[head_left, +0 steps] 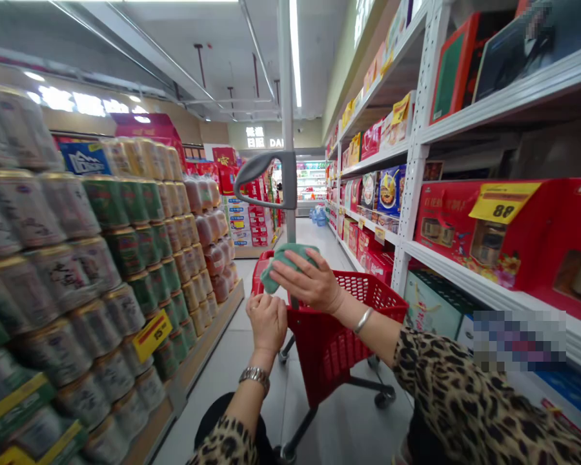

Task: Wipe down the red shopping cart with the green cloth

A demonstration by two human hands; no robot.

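R hand (306, 282) at 12 o'clock, grip clamped on a teal-green cloth (283, 266), fingers spread over it, cloth pressed round the grey pole (286, 97) of a red shopping cart; L hand (266, 323) just below, fingers curled in, up by the pole w/ cloth's lower edge beside it; can't tell if that grip is on anything, fingers hide it. Both forearms reach fwd over the red mesh basket (332, 329), so hands sit right at pole, basket between them & the aisle; grey curved cart handle (259, 169) sticks out from pole at 11 o'clock, above cloth. Metal wristwatch (254, 378) on L wrist, bangle (363, 320) on R, leopard-print sleeves (465, 394) both arms. Stacked cans (126, 271) at 9–10 o'clock, labels out for shoppers, yellow price tag (152, 336) on shelf edge; white perforated shelving (419, 161) at 2–3 o'clock w/ red gift boxes (465, 226), yellow tag (502, 201) stuck on front; cart stands in the aisle between them; chiller cabinets (312, 184) far off at 12 o'clock.
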